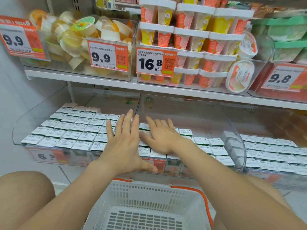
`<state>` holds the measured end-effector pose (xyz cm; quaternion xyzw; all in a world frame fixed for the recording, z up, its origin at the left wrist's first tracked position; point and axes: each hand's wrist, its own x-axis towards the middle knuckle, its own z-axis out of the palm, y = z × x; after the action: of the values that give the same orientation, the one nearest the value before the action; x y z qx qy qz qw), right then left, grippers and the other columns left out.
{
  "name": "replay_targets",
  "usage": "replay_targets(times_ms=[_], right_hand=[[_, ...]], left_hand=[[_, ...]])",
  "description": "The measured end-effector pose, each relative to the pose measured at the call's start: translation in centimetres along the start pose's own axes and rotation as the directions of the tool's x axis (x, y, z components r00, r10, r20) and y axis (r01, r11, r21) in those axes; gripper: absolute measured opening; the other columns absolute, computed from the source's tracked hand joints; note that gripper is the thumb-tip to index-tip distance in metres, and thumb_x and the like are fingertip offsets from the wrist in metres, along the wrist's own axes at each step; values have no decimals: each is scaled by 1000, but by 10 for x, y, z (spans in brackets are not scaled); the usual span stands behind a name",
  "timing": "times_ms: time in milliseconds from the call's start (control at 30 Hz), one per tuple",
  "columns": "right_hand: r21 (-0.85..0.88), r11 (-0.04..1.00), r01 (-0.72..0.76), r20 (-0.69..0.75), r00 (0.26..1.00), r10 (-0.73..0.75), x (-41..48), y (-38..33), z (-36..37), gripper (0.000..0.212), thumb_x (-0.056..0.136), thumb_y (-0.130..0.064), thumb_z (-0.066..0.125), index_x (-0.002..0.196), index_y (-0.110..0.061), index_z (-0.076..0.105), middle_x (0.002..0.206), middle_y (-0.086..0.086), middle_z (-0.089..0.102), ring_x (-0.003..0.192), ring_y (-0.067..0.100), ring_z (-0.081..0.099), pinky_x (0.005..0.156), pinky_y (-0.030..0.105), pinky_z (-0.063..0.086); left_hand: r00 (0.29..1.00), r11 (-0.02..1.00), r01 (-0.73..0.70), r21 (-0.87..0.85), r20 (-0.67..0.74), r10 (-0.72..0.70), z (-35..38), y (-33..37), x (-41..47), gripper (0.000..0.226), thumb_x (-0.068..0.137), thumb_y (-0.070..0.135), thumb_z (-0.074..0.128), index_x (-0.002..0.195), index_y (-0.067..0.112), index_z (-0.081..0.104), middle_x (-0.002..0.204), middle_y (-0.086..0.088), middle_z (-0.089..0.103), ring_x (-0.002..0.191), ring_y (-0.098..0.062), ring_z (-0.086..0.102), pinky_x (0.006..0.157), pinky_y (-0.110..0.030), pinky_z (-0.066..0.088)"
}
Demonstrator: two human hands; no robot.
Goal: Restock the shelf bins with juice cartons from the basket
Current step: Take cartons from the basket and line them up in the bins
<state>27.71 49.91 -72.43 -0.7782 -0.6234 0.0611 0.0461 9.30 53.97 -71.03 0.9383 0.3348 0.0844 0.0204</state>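
White-topped juice cartons (73, 130) packed the clear shelf bins (21, 128) in rows running left to right. Head view: my left hand (123, 143) and right hand (160, 138) lay spread flat directly on them, gripping nothing. The basket (149, 193) sat nearer me, under my forearms, with no cartons visible.

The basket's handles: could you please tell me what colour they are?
Orange handles on a white basket, seen in the head view.

Upper shelf (99, 82): white board, above the lower row.
Jelly cups (83, 40): loose heap, left.
Cone packs (191, 39): orange, yellow and white, stacked in rows, middle.
Oval tub (240, 76): on its edge, just right of the cone packs.
Green-lidded packs (287, 35): stacked, far right.
Price tags (108, 56): 9.9, 16.8, 9.8.
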Motion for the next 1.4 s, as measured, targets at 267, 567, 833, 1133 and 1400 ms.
replay_targets(times_ms=[267, 567, 833, 1133, 1400], right_hand=[[-7, 986, -165, -35, 986, 164, -41, 55, -15, 80, 97, -78, 30, 160, -30, 27, 158, 7, 44, 137, 39, 44, 113, 53, 32], [1, 989, -150, 58, 987, 149, -45, 62, -12, 90, 92, -85, 25, 160, -26, 29, 161, 5, 42, 139, 37, 42, 116, 55, 32], [28, 974, -225, -150, 962, 227, -68, 56, -12, 82, 101, -68, 18, 166, -18, 14, 163, 11, 39, 150, 35, 33, 126, 58, 13], [-12, 949, -316, -37, 948, 315, -107, 121, -18, 59, 104, -56, 21, 154, -25, 28, 116, 14, 73, 108, 41, 64, 96, 51, 47], [-70, 952, -298, 16, 954, 300, -109, 113, -17, 63, 102, -68, 22, 125, -15, 46, 100, 7, 64, 102, 34, 61, 93, 51, 42]], left_hand=[[942, 925, -307, 223, -69, 329, 8, 24, -1, 125, 78, 100, 29, 158, 4, 39, 165, -15, 35, 157, -42, 20, 125, -66, 12], [946, 883, -289, 370, -34, 324, 21, 33, 2, 106, 95, 85, 22, 160, 2, 34, 163, -18, 40, 151, -44, 34, 121, -69, 13], [936, 931, -313, 186, -105, 336, 18, 61, 7, 121, 81, 90, 41, 162, 2, 29, 167, -16, 32, 155, -38, 27, 124, -64, 16], [904, 903, -397, 165, -99, 416, 38, 95, 19, 100, 95, 85, 15, 167, 16, 18, 172, -10, 22, 159, -32, 20, 127, -59, 14], [903, 902, -398, 167, -106, 417, 48, 94, 26, 92, 100, 80, 16, 163, 15, 29, 159, -12, 45, 143, -36, 44, 115, -61, 37]])
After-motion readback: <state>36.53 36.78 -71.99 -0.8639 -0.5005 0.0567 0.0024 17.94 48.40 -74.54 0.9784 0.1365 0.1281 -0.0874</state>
